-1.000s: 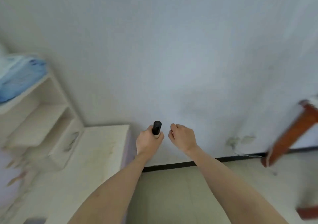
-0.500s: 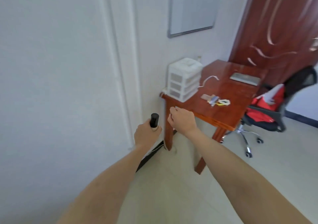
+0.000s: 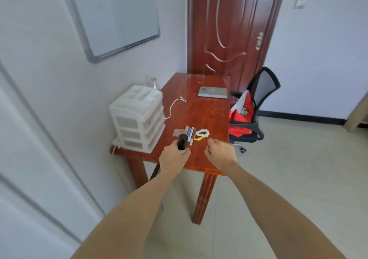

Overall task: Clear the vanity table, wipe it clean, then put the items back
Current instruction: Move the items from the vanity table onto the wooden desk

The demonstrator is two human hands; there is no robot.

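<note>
A: White walls and a reddish wooden door frame the glossy red-brown wooden counter point(image 3: 211, 111), which a second ago was barely in view; back then the head faced a bare wall and a white shelf unit. So the person has turned and walked over

B: What's in the hands?

A: Left hand point(image 3: 173, 158) is wrapped round a small black cylindrical tube point(image 3: 182, 142), held upright, as before. Right hand point(image 3: 221, 155) is loosely curled and holds nothing

B: And on the counter?

A: White plastic three-drawer organiser point(image 3: 137, 119) at the left edge, a thin white cable point(image 3: 175, 105), a grey flat pad point(image 3: 213, 92) at the far end, and just beyond the hands a small cluster: a clear little case point(image 3: 178, 132), some slim sticks point(image 3: 190, 133) and a white beaded bracelet point(image 3: 202, 133)

B: Meaning?

A: My guess is the tube is about to join that cluster, a carry between surfaces. Which stage of the task this is, I can't tell
</note>
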